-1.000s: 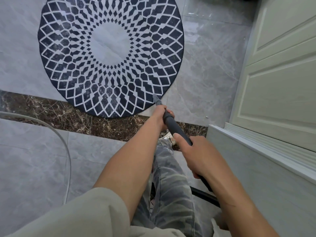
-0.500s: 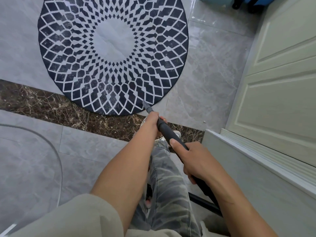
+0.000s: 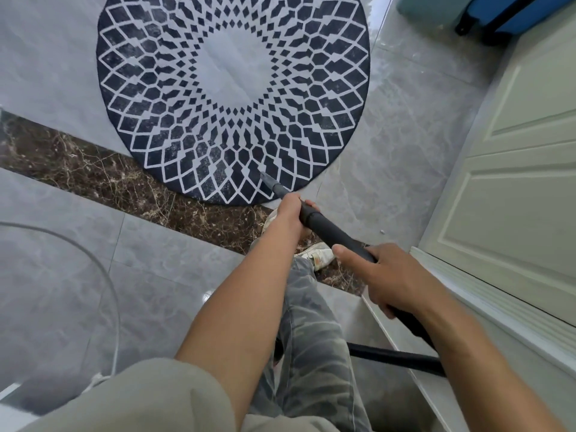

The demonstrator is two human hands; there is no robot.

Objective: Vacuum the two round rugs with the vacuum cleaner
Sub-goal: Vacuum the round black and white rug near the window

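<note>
A round rug (image 3: 174, 88) with a dark blue and white diamond pattern lies on the grey tile floor ahead of me. The dark vacuum wand (image 3: 333, 233) slants from lower right up to the left, and its narrow grey nozzle tip (image 3: 268, 179) rests on the rug's near edge. My left hand (image 3: 293, 213) grips the wand close to the nozzle. My right hand (image 3: 392, 279) grips it further back, thumb lying along the tube. A black hose (image 3: 396, 357) runs off to the right behind my leg. Only one rug is in view.
A white panelled door (image 3: 514, 182) and its raised sill (image 3: 467, 294) stand at the right. A blue suitcase (image 3: 514, 14) sits at the top right. A brown marble strip (image 3: 93, 173) crosses the floor. A thin white cord (image 3: 112, 294) curves at the left. My shoe (image 3: 318, 255) is below the wand.
The nozzle has slid forward from the rug's outer rim onto its patterned edge. My view has shifted so the rug sits more to the right, and the blue suitcase has come into sight.
</note>
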